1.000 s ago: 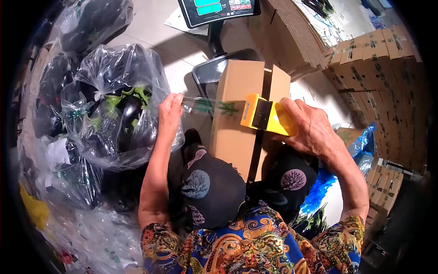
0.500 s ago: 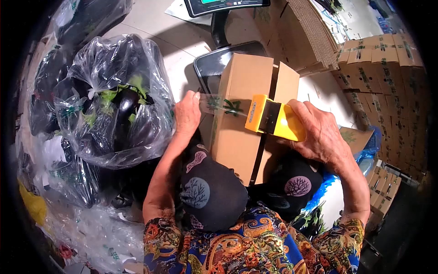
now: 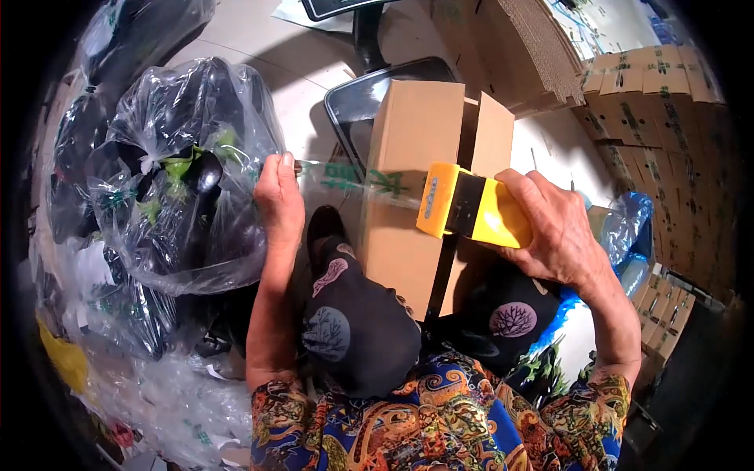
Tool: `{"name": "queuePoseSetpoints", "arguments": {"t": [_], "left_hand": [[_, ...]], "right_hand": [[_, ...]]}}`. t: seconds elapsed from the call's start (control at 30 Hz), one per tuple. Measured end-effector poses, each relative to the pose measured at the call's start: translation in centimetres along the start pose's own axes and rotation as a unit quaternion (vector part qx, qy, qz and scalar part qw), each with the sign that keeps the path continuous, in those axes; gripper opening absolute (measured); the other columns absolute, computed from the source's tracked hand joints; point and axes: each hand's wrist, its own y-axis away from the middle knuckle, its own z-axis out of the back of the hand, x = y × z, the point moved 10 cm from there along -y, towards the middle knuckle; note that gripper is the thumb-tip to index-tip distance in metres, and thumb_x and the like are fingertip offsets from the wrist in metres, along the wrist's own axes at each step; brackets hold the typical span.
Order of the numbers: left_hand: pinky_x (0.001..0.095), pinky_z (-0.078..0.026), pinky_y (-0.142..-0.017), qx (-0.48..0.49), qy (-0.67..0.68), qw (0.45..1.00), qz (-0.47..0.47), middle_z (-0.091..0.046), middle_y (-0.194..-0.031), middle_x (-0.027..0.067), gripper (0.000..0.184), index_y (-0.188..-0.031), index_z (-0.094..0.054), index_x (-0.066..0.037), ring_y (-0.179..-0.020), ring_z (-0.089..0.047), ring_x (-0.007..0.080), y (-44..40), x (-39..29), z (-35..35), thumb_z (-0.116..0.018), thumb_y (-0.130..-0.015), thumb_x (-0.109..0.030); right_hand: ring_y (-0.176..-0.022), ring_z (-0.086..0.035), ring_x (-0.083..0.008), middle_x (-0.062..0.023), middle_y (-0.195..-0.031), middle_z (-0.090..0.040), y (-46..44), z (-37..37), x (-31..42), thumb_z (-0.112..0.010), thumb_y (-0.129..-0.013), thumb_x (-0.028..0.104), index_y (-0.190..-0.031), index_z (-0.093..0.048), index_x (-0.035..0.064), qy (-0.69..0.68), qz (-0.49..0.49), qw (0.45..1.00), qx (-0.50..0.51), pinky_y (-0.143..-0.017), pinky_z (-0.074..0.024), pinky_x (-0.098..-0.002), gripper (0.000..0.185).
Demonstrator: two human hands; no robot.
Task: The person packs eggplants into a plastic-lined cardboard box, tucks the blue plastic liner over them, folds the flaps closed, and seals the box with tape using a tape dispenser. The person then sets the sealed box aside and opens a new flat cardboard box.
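A brown cardboard box stands between my knees, its two top flaps folded in with a dark gap between them. My right hand is closed around a yellow tape dispenser, held over that gap. From the dispenser a strip of clear packing tape with green print stretches left past the box's edge. My left hand pinches the tape's free end, off to the left of the box and close to a clear plastic bag of eggplants.
Behind the box is a black scale on the tiled floor. Flattened cardboard leans at the back. Taped cartons are stacked on the right. Crumpled clear plastic lies at lower left, and blue plastic at the right.
My left hand has moved left and slightly up with the tape end, so a longer strip is drawn out. The right hand and the dispenser have barely shifted.
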Motion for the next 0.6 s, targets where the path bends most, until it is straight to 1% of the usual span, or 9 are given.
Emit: {"name": "queuePoseSetpoints", "arguments": {"t": [0.07,0.1,0.17,0.2,0.23,0.33,0.37,0.47,0.6], "left_hand": [[0.0341,-0.043,-0.061,0.000,0.036,0.999,0.012,-0.057,-0.069,0.0094,0.029,-0.081,-0.055,0.001,-0.062,-0.048,0.0183,-0.4,1.0,0.3,-0.049,-0.100,-0.020],[0.0366,-0.044,-0.060,0.030,0.030,0.998,0.036,-0.058,-0.068,0.0120,0.029,-0.082,-0.055,0.001,-0.061,-0.052,0.0223,-0.5,1.4,0.2,-0.050,-0.100,-0.021],[0.0386,-0.044,-0.060,0.022,-0.043,0.998,-0.040,-0.059,-0.069,0.0144,0.028,-0.083,-0.056,0.000,-0.061,-0.055,0.0266,-0.4,-0.7,0.0,-0.051,-0.099,-0.022],[0.0396,-0.044,-0.060,0.018,-0.080,0.994,-0.078,-0.059,-0.069,0.0155,0.028,-0.083,-0.056,0.000,-0.061,-0.057,0.0287,-0.4,-1.6,-0.1,-0.052,-0.099,-0.022],[0.0439,-0.045,-0.062,0.018,-0.096,0.990,-0.102,-0.060,-0.071,0.0201,0.026,-0.085,-0.056,-0.001,-0.065,-0.059,0.0370,-0.4,-2.0,-0.3,-0.053,-0.099,-0.023],[0.0473,-0.045,-0.062,0.020,-0.140,0.985,-0.101,-0.060,-0.072,0.0219,0.025,-0.087,-0.057,-0.002,-0.067,-0.059,0.0421,-0.1,-1.2,-1.7,-0.052,-0.099,-0.023],[0.0506,-0.043,-0.061,0.022,-0.143,0.981,-0.132,-0.060,-0.073,0.0237,0.023,-0.089,-0.057,-0.003,-0.070,-0.058,0.0457,0.3,-1.1,-2.4,-0.052,-0.098,-0.024],[0.0533,-0.043,-0.059,0.033,-0.159,0.976,-0.145,-0.059,-0.072,0.0237,0.023,-0.087,-0.055,-0.005,-0.069,-0.059,0.0462,1.1,-0.6,-4.2,-0.052,-0.098,-0.024],[0.0556,-0.044,-0.059,0.119,-0.160,0.976,-0.091,-0.061,-0.072,0.0227,0.019,-0.089,-0.053,-0.008,-0.071,-0.060,0.0463,2.2,3.1,-9.2,-0.049,-0.099,-0.024]], "right_hand": [[-0.073,-0.060,-0.0321,-0.0116,-0.083,-0.054,0.1,0.2,0.1,-0.079,-0.063,0.017,-0.120,-0.046,0.0076,-0.025,-0.003,1.000,-0.008,-0.060,-0.0486,-0.0423,0.066],[-0.075,-0.062,-0.0321,-0.0126,-0.085,-0.056,0.1,0.0,0.1,-0.079,-0.065,0.018,-0.121,-0.047,0.0076,-0.022,-0.008,1.000,0.002,-0.062,-0.0497,-0.0418,0.066],[-0.079,-0.065,-0.0321,-0.0147,-0.089,-0.061,-0.1,-0.3,0.2,-0.079,-0.067,0.022,-0.124,-0.049,0.0075,-0.016,-0.014,1.000,0.019,-0.067,-0.0519,-0.0406,0.066],[-0.077,-0.063,-0.0319,-0.0138,-0.087,-0.059,-0.2,-0.1,0.3,-0.079,-0.067,0.020,-0.123,-0.048,0.0077,-0.017,-0.009,1.000,0.007,-0.065,-0.0508,-0.0413,0.065],[-0.075,-0.061,-0.0317,-0.0129,-0.085,-0.056,-0.1,-0.1,0.3,-0.079,-0.066,0.019,-0.121,-0.047,0.0078,-0.019,-0.006,1.000,-0.003,-0.063,-0.0497,-0.0421,0.064],[-0.073,-0.060,-0.0316,-0.0121,-0.083,-0.054,0.0,-0.3,0.2,-0.079,-0.066,0.017,-0.120,-0.046,0.0085,-0.006,-0.013,1.000,0.007,-0.061,-0.0486,-0.0429,0.065],[-0.073,-0.060,-0.0317,-0.0122,-0.083,-0.054,0.0,-0.5,0.2,-0.079,-0.065,0.018,-0.121,-0.045,0.0088,0.000,-0.018,1.000,0.016,-0.061,-0.0486,-0.0430,0.065],[-0.074,-0.060,-0.0324,-0.0125,-0.082,-0.054,-0.1,-0.6,-0.1,-0.079,-0.065,0.017,-0.122,-0.045,0.0095,0.002,-0.024,0.999,0.024,-0.062,-0.0487,-0.0432,0.067],[-0.079,-0.064,-0.0324,-0.0145,-0.090,-0.060,-0.1,-1.2,-1.0,-0.076,-0.066,0.019,-0.122,-0.049,0.0080,-0.010,-0.045,0.998,0.036,-0.069,-0.0524,-0.0422,0.063]]}}
